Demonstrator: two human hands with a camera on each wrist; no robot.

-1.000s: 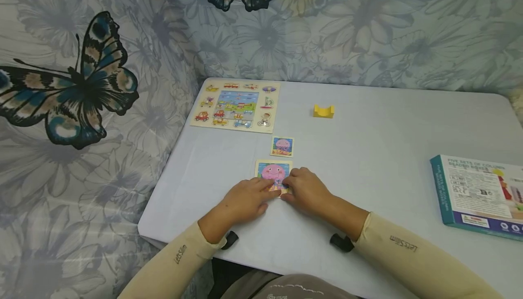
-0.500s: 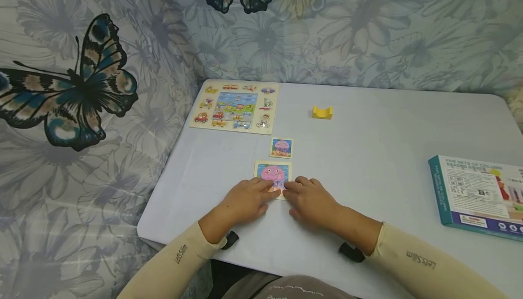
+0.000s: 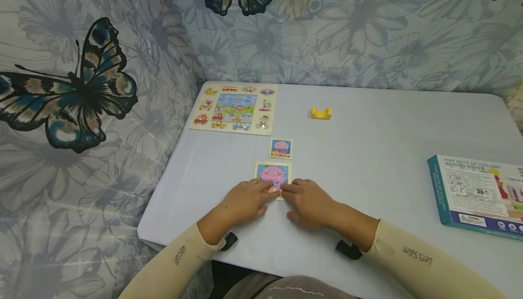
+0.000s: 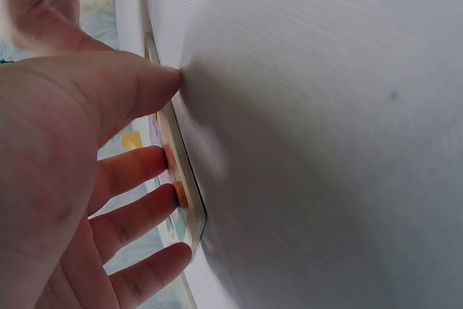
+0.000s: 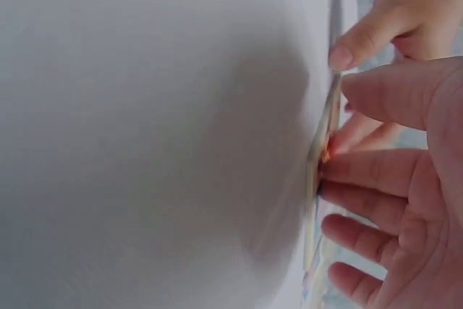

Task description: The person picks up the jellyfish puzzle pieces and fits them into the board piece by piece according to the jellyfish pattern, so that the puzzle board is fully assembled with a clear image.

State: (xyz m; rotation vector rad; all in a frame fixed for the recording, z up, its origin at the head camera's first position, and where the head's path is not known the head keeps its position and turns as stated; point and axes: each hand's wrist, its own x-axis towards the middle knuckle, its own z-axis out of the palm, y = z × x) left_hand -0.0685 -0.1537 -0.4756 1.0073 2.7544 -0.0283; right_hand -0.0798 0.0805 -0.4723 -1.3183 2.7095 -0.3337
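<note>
A square puzzle board with a pink jellyfish picture (image 3: 271,172) lies flat on the white table. On its lower left part rest the fingertips of my left hand (image 3: 244,201), fingers extended and thumb touching the tablecloth. My right hand (image 3: 311,204) touches the board's lower right part with its fingertips, the fingers slightly bent. In the left wrist view, several fingertips press along the edge of the board (image 4: 189,193). The right wrist view shows the right fingers (image 5: 369,171) against the same board. Both hands cover the picture's lower portion.
Just beyond the board lies a smaller jellyfish picture card (image 3: 280,148). A larger vehicle puzzle board (image 3: 267,129) sits at the back left. Farther back stands a yellow notched block (image 3: 321,113). A teal-edged box (image 3: 476,194) lies at the right.
My right hand has loosened from the board's right edge, drawn back slightly, then moved its fingertips a little left over the board. The left hand stays in place.
</note>
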